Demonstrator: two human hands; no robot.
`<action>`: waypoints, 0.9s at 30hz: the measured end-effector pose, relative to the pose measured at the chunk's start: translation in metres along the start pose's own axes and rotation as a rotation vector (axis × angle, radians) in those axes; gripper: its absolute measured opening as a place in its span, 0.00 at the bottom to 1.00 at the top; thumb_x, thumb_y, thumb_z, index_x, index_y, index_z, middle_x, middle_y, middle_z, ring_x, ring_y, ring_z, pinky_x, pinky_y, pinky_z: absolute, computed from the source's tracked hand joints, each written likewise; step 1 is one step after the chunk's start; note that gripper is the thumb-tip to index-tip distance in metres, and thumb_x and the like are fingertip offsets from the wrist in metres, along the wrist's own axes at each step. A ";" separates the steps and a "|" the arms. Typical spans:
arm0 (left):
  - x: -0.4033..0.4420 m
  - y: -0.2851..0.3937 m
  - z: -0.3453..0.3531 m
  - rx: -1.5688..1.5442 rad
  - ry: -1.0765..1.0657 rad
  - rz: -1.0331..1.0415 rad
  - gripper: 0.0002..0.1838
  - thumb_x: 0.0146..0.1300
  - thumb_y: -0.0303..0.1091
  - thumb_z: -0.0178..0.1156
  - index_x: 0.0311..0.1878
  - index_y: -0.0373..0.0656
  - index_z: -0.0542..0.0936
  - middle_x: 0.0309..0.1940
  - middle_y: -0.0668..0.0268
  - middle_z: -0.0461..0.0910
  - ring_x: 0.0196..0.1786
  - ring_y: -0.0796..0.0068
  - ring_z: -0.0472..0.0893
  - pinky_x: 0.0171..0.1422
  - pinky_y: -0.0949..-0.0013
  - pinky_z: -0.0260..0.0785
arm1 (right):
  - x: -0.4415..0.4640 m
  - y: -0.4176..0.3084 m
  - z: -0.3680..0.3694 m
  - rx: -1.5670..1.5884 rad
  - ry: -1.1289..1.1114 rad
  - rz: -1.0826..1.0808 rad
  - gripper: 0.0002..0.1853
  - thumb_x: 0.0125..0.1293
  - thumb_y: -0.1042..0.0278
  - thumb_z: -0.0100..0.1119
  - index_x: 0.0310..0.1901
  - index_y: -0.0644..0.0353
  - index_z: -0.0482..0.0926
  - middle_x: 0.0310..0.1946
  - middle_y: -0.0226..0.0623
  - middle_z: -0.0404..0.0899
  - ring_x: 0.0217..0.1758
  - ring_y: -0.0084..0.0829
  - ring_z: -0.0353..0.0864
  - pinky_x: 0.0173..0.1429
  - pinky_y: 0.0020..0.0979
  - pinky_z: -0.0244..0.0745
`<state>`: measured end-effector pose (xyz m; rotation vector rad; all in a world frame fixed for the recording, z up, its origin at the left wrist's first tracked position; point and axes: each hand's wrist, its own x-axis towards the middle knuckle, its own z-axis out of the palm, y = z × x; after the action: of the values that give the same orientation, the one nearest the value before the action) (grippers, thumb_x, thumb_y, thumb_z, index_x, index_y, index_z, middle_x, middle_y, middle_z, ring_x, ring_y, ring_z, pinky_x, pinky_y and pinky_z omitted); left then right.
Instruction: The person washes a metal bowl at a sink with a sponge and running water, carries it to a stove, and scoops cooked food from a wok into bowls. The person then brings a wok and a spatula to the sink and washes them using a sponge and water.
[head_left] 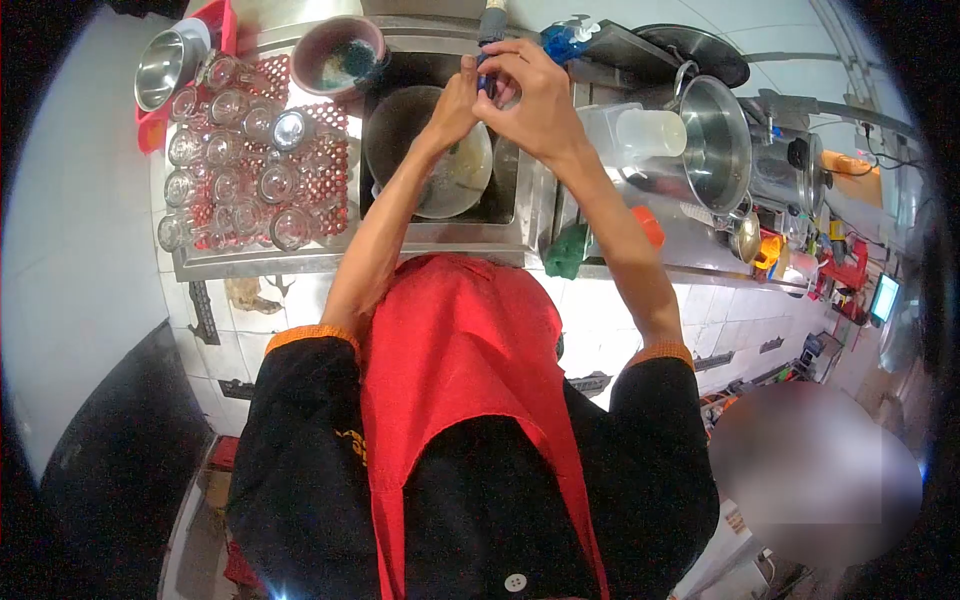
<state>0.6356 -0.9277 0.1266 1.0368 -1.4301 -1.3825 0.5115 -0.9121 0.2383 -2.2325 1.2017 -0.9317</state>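
Note:
Both hands meet at the water tap (491, 28) above the sink's back edge. My right hand (528, 95) curls its thumb and fingers around the tap's dark blue lower end. Pressed against the same piece from the left is my left hand (459, 104), thumb raised and other fingers closed, partly hidden. Below them a large round pot (400, 130) stands in the sink (505, 205), with cloudy, yellowish contents. A pinkish bowl (306, 58) holding a dark green scrubber (352, 57) sits at the sink's back left.
Several glass mugs (278, 182) stand on a red perforated mat (333, 150) at left, beside a steel bowl (160, 75). To the right are a clear plastic container (650, 132), a large steel pot (718, 145) and a green cloth-like item (568, 250). Another person (815, 475) is at lower right, blurred.

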 end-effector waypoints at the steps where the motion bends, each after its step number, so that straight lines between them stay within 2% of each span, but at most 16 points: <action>1: 0.000 -0.001 0.000 0.022 -0.013 0.022 0.48 0.67 0.70 0.16 0.34 0.38 0.78 0.27 0.63 0.78 0.33 0.71 0.75 0.43 0.66 0.69 | 0.000 -0.002 0.002 -0.019 0.040 0.010 0.16 0.46 0.74 0.67 0.39 0.65 0.80 0.47 0.41 0.79 0.29 0.24 0.80 0.36 0.25 0.78; 5: 0.000 -0.004 0.001 -0.019 -0.001 -0.023 0.47 0.67 0.70 0.16 0.32 0.38 0.77 0.25 0.64 0.77 0.31 0.72 0.74 0.41 0.66 0.69 | -0.003 -0.010 0.000 0.009 0.089 0.101 0.18 0.45 0.76 0.67 0.41 0.67 0.81 0.46 0.42 0.79 0.28 0.22 0.80 0.35 0.23 0.78; 9: -0.002 0.000 0.003 -0.042 0.009 -0.021 0.47 0.67 0.71 0.17 0.31 0.38 0.77 0.21 0.66 0.76 0.27 0.74 0.73 0.36 0.68 0.68 | -0.005 -0.008 0.000 0.023 0.098 0.077 0.19 0.45 0.77 0.67 0.43 0.68 0.80 0.47 0.41 0.79 0.28 0.22 0.80 0.35 0.22 0.78; 11: -0.003 0.006 0.004 -0.060 0.023 0.006 0.47 0.66 0.71 0.18 0.30 0.38 0.77 0.20 0.66 0.75 0.25 0.75 0.73 0.33 0.69 0.67 | -0.006 -0.008 -0.003 0.086 0.100 0.105 0.19 0.44 0.74 0.66 0.42 0.68 0.80 0.45 0.45 0.79 0.27 0.24 0.80 0.34 0.25 0.78; 12: -0.005 0.008 0.005 -0.065 0.040 -0.071 0.47 0.66 0.71 0.18 0.28 0.39 0.77 0.19 0.67 0.73 0.23 0.76 0.71 0.31 0.69 0.65 | -0.006 -0.007 -0.004 0.087 0.098 0.104 0.19 0.44 0.74 0.66 0.42 0.68 0.80 0.45 0.45 0.79 0.27 0.24 0.80 0.34 0.25 0.78; 13: -0.005 0.010 0.004 -0.070 0.058 -0.147 0.47 0.66 0.72 0.19 0.26 0.40 0.76 0.17 0.69 0.72 0.22 0.77 0.69 0.29 0.70 0.62 | -0.007 -0.004 -0.007 0.056 0.084 0.142 0.20 0.44 0.74 0.67 0.43 0.68 0.80 0.44 0.44 0.80 0.28 0.25 0.81 0.34 0.25 0.78; 16: -0.001 0.001 -0.005 -0.089 -0.053 -0.111 0.46 0.66 0.72 0.19 0.22 0.40 0.73 0.15 0.69 0.69 0.19 0.77 0.66 0.27 0.68 0.59 | -0.008 0.003 -0.014 0.027 0.041 0.198 0.20 0.46 0.73 0.67 0.45 0.65 0.80 0.40 0.42 0.82 0.30 0.27 0.82 0.36 0.26 0.78; 18: 0.000 -0.001 -0.003 -0.106 -0.043 -0.116 0.46 0.66 0.72 0.19 0.20 0.41 0.72 0.14 0.69 0.68 0.19 0.77 0.65 0.27 0.68 0.58 | -0.007 0.007 -0.019 0.030 0.015 0.216 0.20 0.47 0.73 0.66 0.46 0.63 0.80 0.38 0.41 0.83 0.31 0.28 0.82 0.36 0.27 0.78; 20: 0.000 0.000 -0.001 -0.123 -0.034 -0.123 0.46 0.66 0.73 0.19 0.18 0.41 0.70 0.13 0.69 0.66 0.18 0.76 0.64 0.27 0.68 0.57 | -0.005 0.010 -0.027 -0.046 -0.054 0.198 0.20 0.51 0.75 0.65 0.49 0.61 0.79 0.39 0.35 0.84 0.36 0.25 0.82 0.45 0.30 0.77; 24: 0.000 -0.001 -0.001 -0.066 -0.006 -0.136 0.46 0.66 0.72 0.19 0.17 0.41 0.69 0.11 0.68 0.65 0.18 0.74 0.64 0.26 0.68 0.56 | -0.002 0.022 -0.034 -0.166 -0.104 0.107 0.20 0.54 0.76 0.62 0.51 0.57 0.79 0.41 0.34 0.84 0.41 0.28 0.81 0.50 0.34 0.74; 26: 0.000 -0.001 -0.003 -0.052 -0.024 -0.131 0.46 0.66 0.72 0.19 0.18 0.40 0.69 0.11 0.68 0.65 0.18 0.73 0.64 0.26 0.67 0.56 | -0.001 0.026 -0.031 -0.178 -0.079 0.020 0.19 0.52 0.74 0.62 0.49 0.55 0.81 0.42 0.37 0.82 0.46 0.42 0.79 0.56 0.37 0.72; 27: 0.000 -0.001 -0.003 -0.082 -0.026 -0.136 0.46 0.66 0.72 0.19 0.18 0.40 0.69 0.11 0.68 0.65 0.18 0.73 0.64 0.26 0.67 0.56 | 0.001 0.020 -0.031 -0.180 -0.077 0.023 0.19 0.52 0.74 0.62 0.49 0.55 0.81 0.42 0.37 0.82 0.46 0.42 0.79 0.56 0.37 0.72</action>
<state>0.6387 -0.9285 0.1254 1.0828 -1.3307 -1.5441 0.4778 -0.9251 0.2471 -2.3649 1.3187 -0.7483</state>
